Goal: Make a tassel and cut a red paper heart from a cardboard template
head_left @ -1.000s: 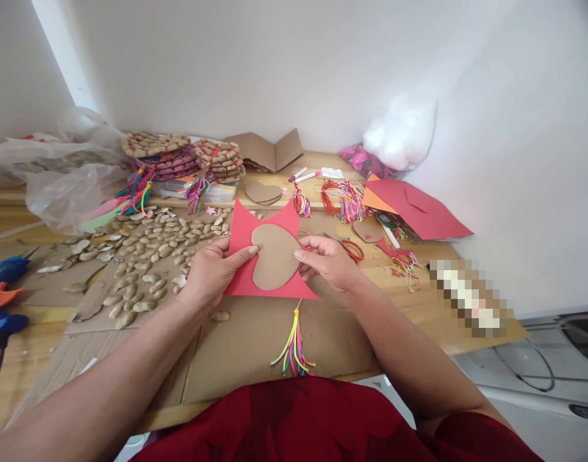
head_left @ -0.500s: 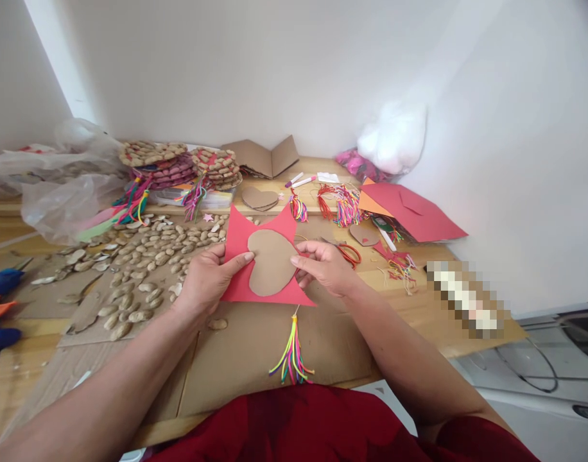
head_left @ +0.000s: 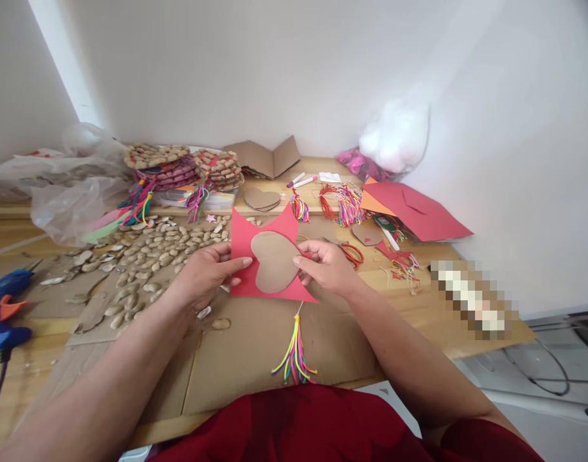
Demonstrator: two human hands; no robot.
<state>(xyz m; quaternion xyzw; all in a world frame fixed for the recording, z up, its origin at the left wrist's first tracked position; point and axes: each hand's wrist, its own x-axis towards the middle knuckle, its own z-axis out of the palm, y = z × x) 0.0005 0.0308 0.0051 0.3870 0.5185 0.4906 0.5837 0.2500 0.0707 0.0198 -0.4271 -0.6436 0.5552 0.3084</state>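
Observation:
A brown cardboard heart (head_left: 277, 262) lies against a piece of red paper (head_left: 243, 282) with curved cut edges, both held up above the cardboard mat. My left hand (head_left: 210, 273) grips the red paper at its left side, thumb on the front and fingers partly behind. On the right side, my right hand (head_left: 325, 266) pinches the edge of the heart and the paper, its thumb on the heart. A multicoloured tassel (head_left: 296, 353) hangs on a thin string below the paper, over the cardboard mat (head_left: 226, 372).
Peanuts (head_left: 164, 250) spread over cardboard at the left, beside a blue glue gun (head_left: 8, 308). Stacked peanut pieces (head_left: 219, 170) stand at the back. Orange-handled scissors (head_left: 354, 255), tassels (head_left: 349, 204) and red paper sheets (head_left: 419, 212) lie to the right.
The view has shifted slightly, so the scene appears a little further right. Both hands keep hold of the paper and heart; my left thumb sits slightly lower on the paper.

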